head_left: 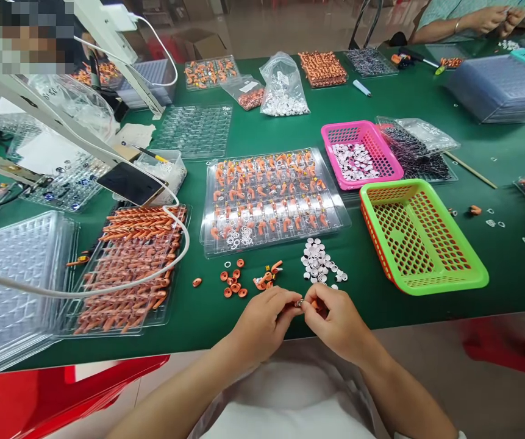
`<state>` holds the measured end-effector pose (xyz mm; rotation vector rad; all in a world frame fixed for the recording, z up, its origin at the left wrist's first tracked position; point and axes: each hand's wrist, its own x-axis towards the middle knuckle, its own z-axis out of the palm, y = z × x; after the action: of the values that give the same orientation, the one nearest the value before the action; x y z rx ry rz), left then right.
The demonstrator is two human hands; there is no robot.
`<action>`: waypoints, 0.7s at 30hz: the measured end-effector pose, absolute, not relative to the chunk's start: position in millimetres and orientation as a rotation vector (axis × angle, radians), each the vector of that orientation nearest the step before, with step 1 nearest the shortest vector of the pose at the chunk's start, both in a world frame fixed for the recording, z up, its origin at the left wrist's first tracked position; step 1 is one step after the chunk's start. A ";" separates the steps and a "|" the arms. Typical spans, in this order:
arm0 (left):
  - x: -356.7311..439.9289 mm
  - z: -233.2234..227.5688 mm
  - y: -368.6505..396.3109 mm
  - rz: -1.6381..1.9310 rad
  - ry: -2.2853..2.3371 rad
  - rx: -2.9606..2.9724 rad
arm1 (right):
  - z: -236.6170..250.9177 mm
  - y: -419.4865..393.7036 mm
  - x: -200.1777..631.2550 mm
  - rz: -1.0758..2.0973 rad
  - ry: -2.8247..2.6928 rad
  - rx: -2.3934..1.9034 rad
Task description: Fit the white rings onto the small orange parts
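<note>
A green table (289, 128) fills the view, crowded with trays. At the left lie a stack of clear trays (10, 286) and a tray of orange parts (129, 274), with a white cable (107, 286) looping over it. In the middle sits a clear tray (274, 198) part-filled with orange pieces and white rings. To its right stand a green basket (420, 238), empty, and behind it a pink basket (360, 152) holding white rings. A bag (283, 88) of white parts stands farther back, and another person's hands (495, 17) work at the far right corner. Near the table's front edge lie a heap of white discs (317, 261) and a scatter of orange rings (233, 281). Just in front of these the left hand (262, 323) and right hand (339, 323) meet, fingertips pressed together, both pinching one small metallic part (299, 302) between them, held just above the table edge.
</note>
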<state>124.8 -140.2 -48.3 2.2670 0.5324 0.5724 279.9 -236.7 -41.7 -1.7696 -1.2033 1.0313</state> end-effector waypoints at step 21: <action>125.5 -43.3 -135.3 0.543 0.561 2.227 | -32.5 -231.2 287.1 1.166 -1.165 -1.703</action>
<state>125.5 -135.3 -43.3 2.2272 0.5615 0.5429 287.1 -231.2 -32.5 -1.7031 -1.1651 1.1655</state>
